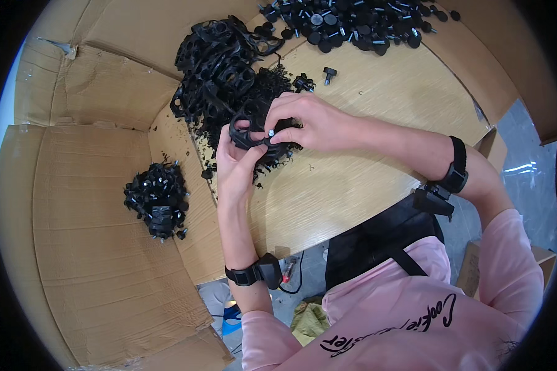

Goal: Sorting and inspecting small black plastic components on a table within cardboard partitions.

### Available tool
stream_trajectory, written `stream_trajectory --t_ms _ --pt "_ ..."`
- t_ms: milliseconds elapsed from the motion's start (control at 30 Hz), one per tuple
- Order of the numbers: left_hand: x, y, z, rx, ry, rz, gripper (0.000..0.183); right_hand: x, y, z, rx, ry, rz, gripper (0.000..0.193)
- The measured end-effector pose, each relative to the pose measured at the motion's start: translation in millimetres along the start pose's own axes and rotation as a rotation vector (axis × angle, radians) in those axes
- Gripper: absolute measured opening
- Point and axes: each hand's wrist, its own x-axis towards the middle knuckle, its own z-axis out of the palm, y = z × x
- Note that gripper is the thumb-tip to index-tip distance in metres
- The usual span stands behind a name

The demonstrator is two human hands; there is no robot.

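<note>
Over the near side of a dark heap, my left hand is closed on the edge of a black rubber-like sheet with round holes. My right hand meets it there, thumb and fingers pinched around a small bolt with a bright metal tip. Its head is hidden by the fingers and the sheet. Behind both hands rises a tangled pile of similar holed black sheets, with fine black scraps beside it. A black-headed bolt lies alone on the wooden table.
Many black-headed bolts are spread along the table's far edge. A heap of small black pieces with metal tips sits at left, against cardboard walls. Cardboard also borders the right. Black straps with boxes circle my arms.
</note>
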Motion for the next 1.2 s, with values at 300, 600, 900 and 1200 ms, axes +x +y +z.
stream_trajectory --t_ms 300,600,900,1200 --pt "6.0 -10.2 -2.9 0.005 0.11 0.052 0.045 1.8 -2.2 5.4 0.363 0.024 0.254 0.01" --pt "7.0 -5.6 -18.4 -0.079 0.253 0.048 0.027 12.8 0.9 -9.3 1.091 0.257 0.569 0.018" --pt "8.0 -4.1 -11.5 -0.248 0.202 0.039 0.026 2.3 3.7 -10.8 -0.128 0.061 0.061 0.036" --pt "2.1 -5.0 0.4 -0.002 0.113 0.021 0.028 0.8 -3.9 -6.7 0.045 -0.033 0.122 0.016"
